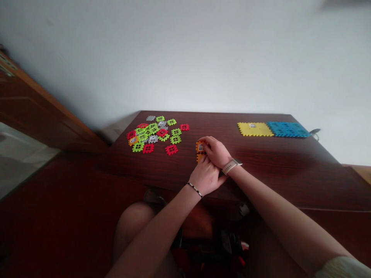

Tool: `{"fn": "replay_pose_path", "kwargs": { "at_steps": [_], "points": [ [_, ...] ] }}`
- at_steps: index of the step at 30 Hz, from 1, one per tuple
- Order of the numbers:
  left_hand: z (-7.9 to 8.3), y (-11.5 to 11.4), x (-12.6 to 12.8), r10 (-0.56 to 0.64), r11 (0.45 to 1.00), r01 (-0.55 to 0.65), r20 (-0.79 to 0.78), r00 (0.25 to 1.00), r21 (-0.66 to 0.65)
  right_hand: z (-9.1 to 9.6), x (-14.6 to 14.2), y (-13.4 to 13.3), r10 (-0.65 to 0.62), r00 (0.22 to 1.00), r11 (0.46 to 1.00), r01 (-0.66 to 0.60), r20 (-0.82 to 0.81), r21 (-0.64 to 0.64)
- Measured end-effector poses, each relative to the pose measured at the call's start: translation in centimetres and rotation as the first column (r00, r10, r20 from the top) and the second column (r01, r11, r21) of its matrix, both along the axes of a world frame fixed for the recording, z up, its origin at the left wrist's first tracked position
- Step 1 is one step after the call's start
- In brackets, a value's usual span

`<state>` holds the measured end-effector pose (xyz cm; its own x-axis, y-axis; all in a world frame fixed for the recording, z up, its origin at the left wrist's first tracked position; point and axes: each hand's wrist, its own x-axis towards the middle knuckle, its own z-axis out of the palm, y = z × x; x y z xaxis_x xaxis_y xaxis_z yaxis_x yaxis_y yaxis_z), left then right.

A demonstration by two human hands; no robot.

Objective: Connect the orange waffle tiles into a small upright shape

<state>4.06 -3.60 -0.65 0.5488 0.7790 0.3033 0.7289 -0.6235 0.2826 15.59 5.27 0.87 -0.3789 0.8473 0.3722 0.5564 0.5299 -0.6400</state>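
Observation:
Both my hands meet at the middle of the dark wooden table point(261, 162). My right hand point(216, 150), with a watch on the wrist, curls its fingers over orange interlocking tiles point(199, 148), one bearing a small window. My left hand point(206, 175), with a bead bracelet on the wrist, presses its fingers on the lower orange tile from below. Both hands are closed on the orange pieces.
A loose pile of green, red, grey and orange tiles point(153, 133) lies at the table's far left. A joined yellow panel point(254, 129) and blue panel point(286, 129) lie flat at the far right. A white wall stands behind; my knee point(136, 224) is below the edge.

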Motion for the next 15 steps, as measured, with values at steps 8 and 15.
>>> {"fn": "replay_pose_path", "kwargs": {
  "at_steps": [8,15],
  "points": [
    [-0.03,-0.04,0.08,0.007,1.0,-0.008,-0.021,1.0,-0.009,0.09,-0.07,-0.09,0.02,1.0,1.0,-0.02,-0.002,-0.013],
    [0.4,-0.15,0.12,0.022,1.0,-0.022,-0.058,0.998,-0.01,0.2,-0.1,-0.21,-0.009,1.0,1.0,0.009,0.018,-0.016]
  ]
}}
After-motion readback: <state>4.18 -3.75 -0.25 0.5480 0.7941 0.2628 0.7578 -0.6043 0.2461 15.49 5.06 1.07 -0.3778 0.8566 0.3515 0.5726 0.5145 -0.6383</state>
